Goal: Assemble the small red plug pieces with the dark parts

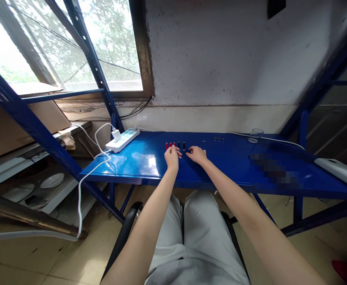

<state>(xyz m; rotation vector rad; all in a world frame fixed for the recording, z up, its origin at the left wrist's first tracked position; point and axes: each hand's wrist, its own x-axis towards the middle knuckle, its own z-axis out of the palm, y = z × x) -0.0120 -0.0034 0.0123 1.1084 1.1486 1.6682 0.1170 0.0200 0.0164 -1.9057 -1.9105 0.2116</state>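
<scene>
Three small red cylinders (170, 145) stand aligned, perhaps for reach, by my left hand (171, 158), grip unclear, and right hand (197, 155), fingertips apart.

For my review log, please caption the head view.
Left hand near small red cylinders, right hand near black cylinders on a blue table, white power strip at left.

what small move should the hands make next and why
Probably ease the right hand slightly left toward the nearest small black cylinder: that hand sits just beside it, while the left hand is at the small red cylinders.
</scene>
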